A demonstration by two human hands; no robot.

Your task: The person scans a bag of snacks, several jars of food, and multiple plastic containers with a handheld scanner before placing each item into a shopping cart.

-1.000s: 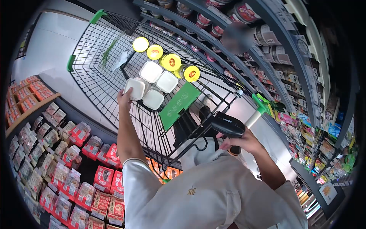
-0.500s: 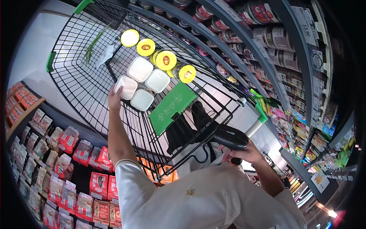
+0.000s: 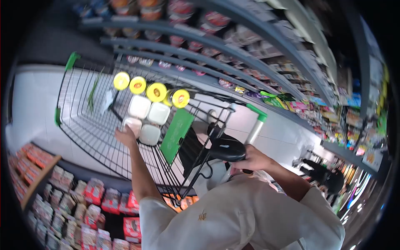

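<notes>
My left hand (image 3: 126,136) is at the lower left white lidded tub (image 3: 133,124), its fingers closed around the edge. Three more white tubs (image 3: 139,106) sit beside it in a block in the shopping cart (image 3: 85,125). Along the cart's far side stand several jars with yellow lids (image 3: 156,92). My right hand (image 3: 255,158) grips a black barcode scanner (image 3: 227,149) near the cart's handle end. The scanner's rounded head points left, and its grip is mostly hidden by the hand.
A green panel (image 3: 177,135) is fixed in the cart near the tubs. Green stalks (image 3: 93,93) lie at the cart's far end. Shelves of packaged food (image 3: 250,62) run along the upper right, and red-and-clear packets (image 3: 95,189) fill a lower-left display. A person (image 3: 321,173) is at right.
The view has turned and blurred, so the cart and its contents appear lower and further left. My left hand stays at the same tub, and my right hand keeps the scanner.
</notes>
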